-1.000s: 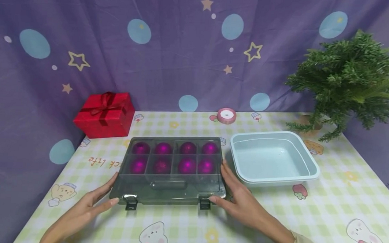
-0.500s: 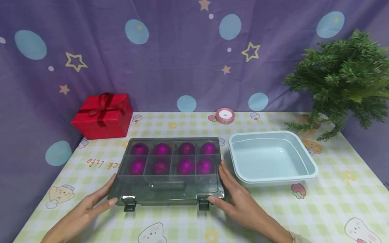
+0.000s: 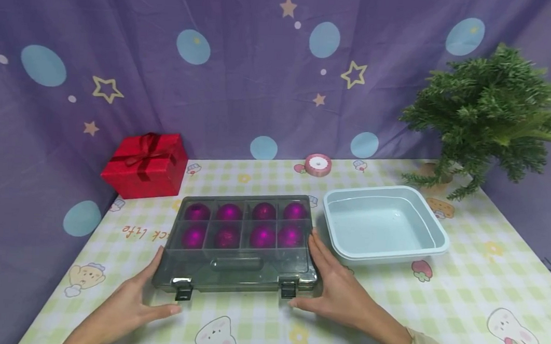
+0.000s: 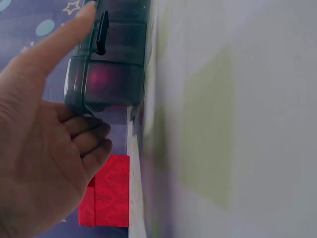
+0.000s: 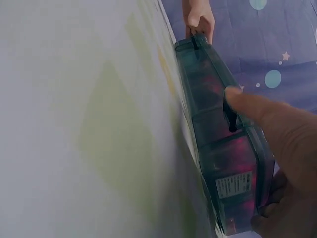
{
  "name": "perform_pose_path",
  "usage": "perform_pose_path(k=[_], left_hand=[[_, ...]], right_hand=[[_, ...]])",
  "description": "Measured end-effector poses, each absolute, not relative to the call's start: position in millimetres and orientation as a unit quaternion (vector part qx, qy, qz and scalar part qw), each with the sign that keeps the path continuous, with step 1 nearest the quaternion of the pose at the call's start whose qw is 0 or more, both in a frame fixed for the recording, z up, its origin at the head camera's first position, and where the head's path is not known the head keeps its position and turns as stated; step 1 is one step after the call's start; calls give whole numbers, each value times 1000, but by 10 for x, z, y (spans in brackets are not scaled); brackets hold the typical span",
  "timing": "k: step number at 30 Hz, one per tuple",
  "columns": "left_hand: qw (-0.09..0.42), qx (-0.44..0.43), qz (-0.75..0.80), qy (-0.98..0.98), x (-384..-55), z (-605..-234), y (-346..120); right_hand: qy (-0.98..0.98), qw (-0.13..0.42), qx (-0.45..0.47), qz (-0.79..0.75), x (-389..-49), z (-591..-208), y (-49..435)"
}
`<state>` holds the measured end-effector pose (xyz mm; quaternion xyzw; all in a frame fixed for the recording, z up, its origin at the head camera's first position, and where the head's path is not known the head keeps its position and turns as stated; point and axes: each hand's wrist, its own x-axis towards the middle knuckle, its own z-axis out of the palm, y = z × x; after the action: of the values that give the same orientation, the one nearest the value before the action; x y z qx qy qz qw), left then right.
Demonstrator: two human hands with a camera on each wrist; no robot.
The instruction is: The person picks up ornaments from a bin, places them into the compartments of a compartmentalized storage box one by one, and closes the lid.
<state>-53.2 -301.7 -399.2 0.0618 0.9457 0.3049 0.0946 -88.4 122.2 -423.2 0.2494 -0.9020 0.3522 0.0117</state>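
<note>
A dark translucent plastic case [image 3: 238, 264] lies flat on the table, its lid down. Through the lid show several shiny magenta balls [image 3: 228, 212], one per compartment. Two black latches stick out at its front edge, the left latch [image 3: 184, 292] and the right latch [image 3: 288, 290]. My left hand [image 3: 130, 300] is at the case's left side, fingers along that side and thumb extended in front, apart from the latch. On the opposite side, my right hand [image 3: 344, 295] lays its fingers against the case; its thumb [image 5: 252, 104] is right by the right latch.
A light blue basin [image 3: 385, 224] stands close right of the case. Behind are a red gift box [image 3: 147, 168] with a bow, a pink ribbon roll [image 3: 318, 165] and a small artificial pine tree [image 3: 484, 115]. A purple curtain [image 3: 242, 97] hangs behind the table.
Both thumbs have come off the case's front corners and moved down toward me. The fingers stay at the sides. The case keeps its place; the view has shifted slightly.
</note>
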Motion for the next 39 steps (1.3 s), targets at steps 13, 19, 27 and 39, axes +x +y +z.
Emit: perform_pose_path(k=[13,19,27,39], left_hand=[[43,60,174,982,-553,-3929,-2943],[50,59,186,980,-555,-3883,-2946],[36,65,152,986,-567,-3864,-2912],[23,79,119,989,-568,-3867,-2877]], right_hand=[[-916,69,241,313,-885,-4251,1202],[-918,81,235,310,-884,-4250,1196],[-920,107,253,279,-898,-4239,1189],[-920,159,284,219,-919,-4260,1171]])
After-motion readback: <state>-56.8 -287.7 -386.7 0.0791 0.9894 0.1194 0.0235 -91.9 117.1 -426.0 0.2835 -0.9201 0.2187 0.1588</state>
